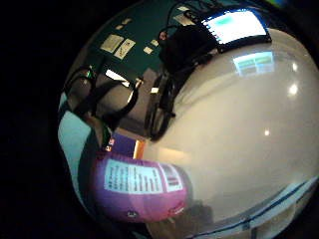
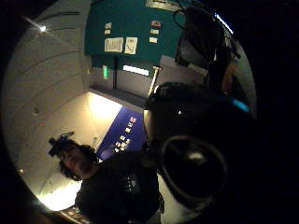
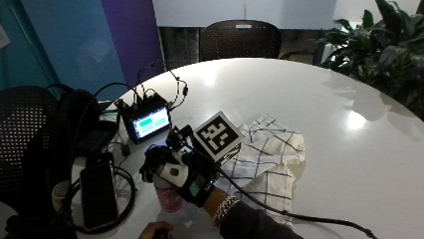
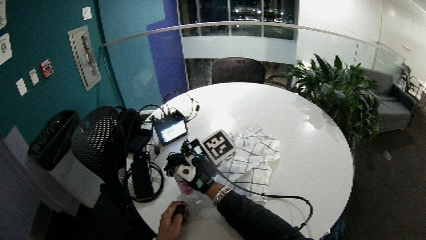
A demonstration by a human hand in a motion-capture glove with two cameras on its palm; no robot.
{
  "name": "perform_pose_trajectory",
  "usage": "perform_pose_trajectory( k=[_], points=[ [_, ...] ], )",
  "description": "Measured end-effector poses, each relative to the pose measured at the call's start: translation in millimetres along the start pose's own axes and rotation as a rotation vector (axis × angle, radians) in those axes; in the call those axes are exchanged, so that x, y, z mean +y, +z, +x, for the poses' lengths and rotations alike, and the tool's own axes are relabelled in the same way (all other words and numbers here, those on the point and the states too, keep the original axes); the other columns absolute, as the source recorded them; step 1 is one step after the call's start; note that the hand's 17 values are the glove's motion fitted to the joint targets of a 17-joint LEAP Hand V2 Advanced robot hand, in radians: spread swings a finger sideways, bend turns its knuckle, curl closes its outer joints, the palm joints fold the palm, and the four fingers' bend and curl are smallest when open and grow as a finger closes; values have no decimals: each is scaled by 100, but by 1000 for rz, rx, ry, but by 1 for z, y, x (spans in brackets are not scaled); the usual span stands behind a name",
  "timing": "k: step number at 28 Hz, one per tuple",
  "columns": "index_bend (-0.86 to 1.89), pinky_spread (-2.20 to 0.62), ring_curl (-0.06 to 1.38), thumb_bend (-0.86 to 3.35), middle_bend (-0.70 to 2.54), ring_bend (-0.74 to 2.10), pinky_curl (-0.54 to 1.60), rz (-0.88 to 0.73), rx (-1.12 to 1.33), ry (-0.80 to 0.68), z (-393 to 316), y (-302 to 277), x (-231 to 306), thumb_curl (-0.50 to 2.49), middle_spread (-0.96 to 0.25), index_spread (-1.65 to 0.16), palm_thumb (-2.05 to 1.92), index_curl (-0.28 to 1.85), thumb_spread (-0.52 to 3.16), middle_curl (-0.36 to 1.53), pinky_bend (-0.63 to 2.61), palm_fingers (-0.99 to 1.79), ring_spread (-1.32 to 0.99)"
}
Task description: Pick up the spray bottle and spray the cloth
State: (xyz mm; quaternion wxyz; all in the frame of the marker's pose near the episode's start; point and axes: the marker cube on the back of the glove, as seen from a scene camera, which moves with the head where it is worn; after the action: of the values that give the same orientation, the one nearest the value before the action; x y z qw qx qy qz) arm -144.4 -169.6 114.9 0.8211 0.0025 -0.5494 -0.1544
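In the outside view my gloved right hand point(image 3: 182, 174) curls over the black spray head of a pink spray bottle point(image 3: 169, 198) with a white label point(image 1: 134, 179). The bottle is upright near the table's near left edge; whether its base touches the table I cannot tell. A white cloth with black check lines point(image 3: 271, 149) lies crumpled on the table just right of the hand, not touching it. The thumb side palm view is filled by the black spray head point(image 2: 191, 158), close against the palm. The wide view shows the hand point(image 4: 193, 170), bottle point(image 4: 181, 187) and cloth point(image 4: 256, 152) alike.
A small lit monitor point(image 3: 150, 122) stands behind the hand, with cables. A black box ringed by cable point(image 3: 98, 191) lies at the left edge. My bare left hand point(image 3: 156, 231) rests at the near edge. Bare white table point(image 3: 318, 89) stretches to the right and back.
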Motion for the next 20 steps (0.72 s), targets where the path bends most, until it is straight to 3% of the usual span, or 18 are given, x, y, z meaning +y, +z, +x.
perform_pose_trajectory(
  k=[5,10,16,20],
  points=[
    [26,-24,46,-2,57,64,41,-55,-4,49,15,1,11,103,-21,-29,78,67,64,52,47,120,-17],
    [12,-11,46,-1,52,64,39,-210,41,107,29,-6,32,102,-22,-31,80,62,67,51,37,96,-16],
    [6,12,44,1,28,39,47,-395,166,227,20,-43,43,99,-10,-33,80,54,87,44,57,15,-8],
    [7,19,36,0,25,30,42,-410,382,293,1,-75,45,96,-5,-35,79,45,94,40,58,10,-4]
  ],
)
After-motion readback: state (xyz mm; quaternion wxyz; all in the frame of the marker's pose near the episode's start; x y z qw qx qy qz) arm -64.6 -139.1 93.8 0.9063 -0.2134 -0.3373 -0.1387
